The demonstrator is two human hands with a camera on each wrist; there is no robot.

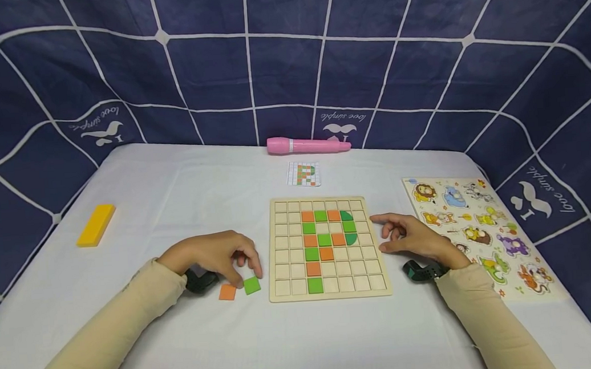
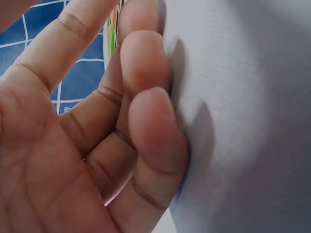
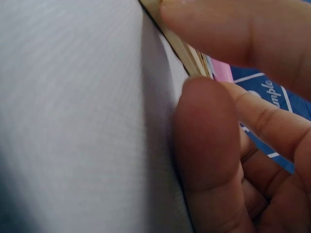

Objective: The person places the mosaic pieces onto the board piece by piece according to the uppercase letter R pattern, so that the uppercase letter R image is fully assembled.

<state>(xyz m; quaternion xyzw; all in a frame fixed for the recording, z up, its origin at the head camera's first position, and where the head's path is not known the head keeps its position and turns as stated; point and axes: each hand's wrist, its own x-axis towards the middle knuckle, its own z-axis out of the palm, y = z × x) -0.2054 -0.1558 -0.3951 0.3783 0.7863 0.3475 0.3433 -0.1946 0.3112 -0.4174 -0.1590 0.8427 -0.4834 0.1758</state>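
Observation:
My left hand (image 1: 218, 254) is low over the cloth left of the board, thumb and index finger at two sides of a green square tile (image 1: 251, 285). An orange square tile (image 1: 227, 292) lies beside it, near the thumb. The left wrist view shows the other fingers bent close to the cloth, with the green tile out of sight. My right hand (image 1: 407, 236) touches the right edge of the wooden grid board (image 1: 274, 251) with index fingertip and thumb; its other fingers are bent. Orange and green squares and dark green rounded pieces (image 1: 351, 238) fill some board cells.
A small pattern card (image 1: 303, 174) lies behind the board, with a pink marker-shaped stick (image 1: 305, 145) at the back. At the right is an animal puzzle board (image 1: 476, 235); at the left, a yellow block (image 1: 96, 225). A blue checked curtain (image 1: 287, 65) encloses the table.

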